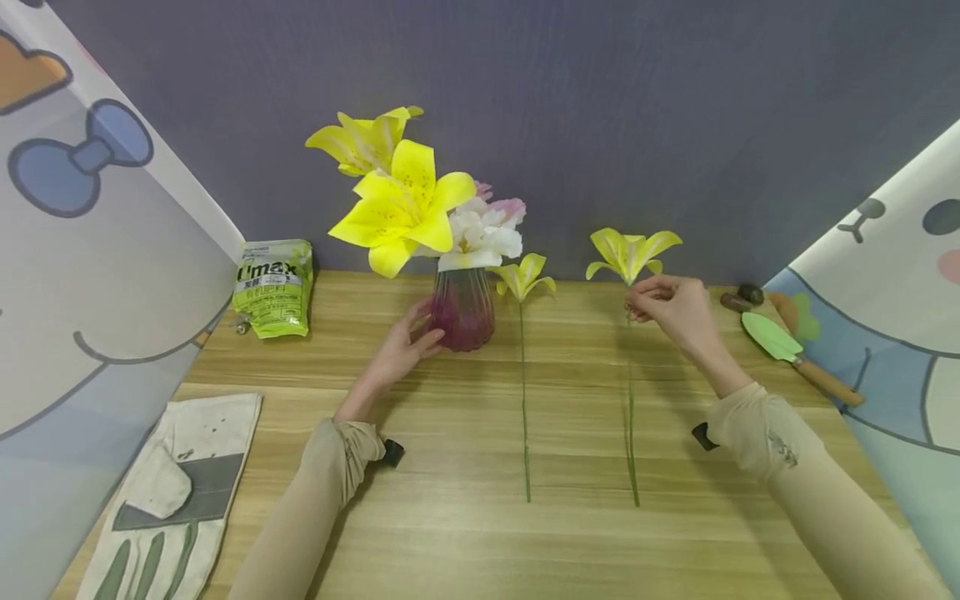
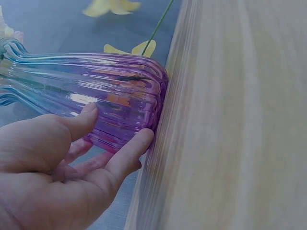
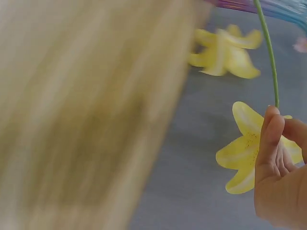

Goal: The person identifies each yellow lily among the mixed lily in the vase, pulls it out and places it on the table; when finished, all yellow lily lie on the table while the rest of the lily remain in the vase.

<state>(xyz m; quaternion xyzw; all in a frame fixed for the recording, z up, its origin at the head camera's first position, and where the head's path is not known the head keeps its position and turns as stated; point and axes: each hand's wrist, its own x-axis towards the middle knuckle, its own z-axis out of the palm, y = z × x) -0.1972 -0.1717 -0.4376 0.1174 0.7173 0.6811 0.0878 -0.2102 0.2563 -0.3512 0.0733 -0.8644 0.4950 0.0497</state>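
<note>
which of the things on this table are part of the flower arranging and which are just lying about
In use:
- purple vase, left hand touching it
- lily pinched by right hand
- second loose lily lying on the table
- flowers already in vase

Lying about:
- green bag
- work gloves
- green trowel

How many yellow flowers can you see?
4. Two big ones stand in the vase, one lies on the table, and the right hand pinches one.
</note>
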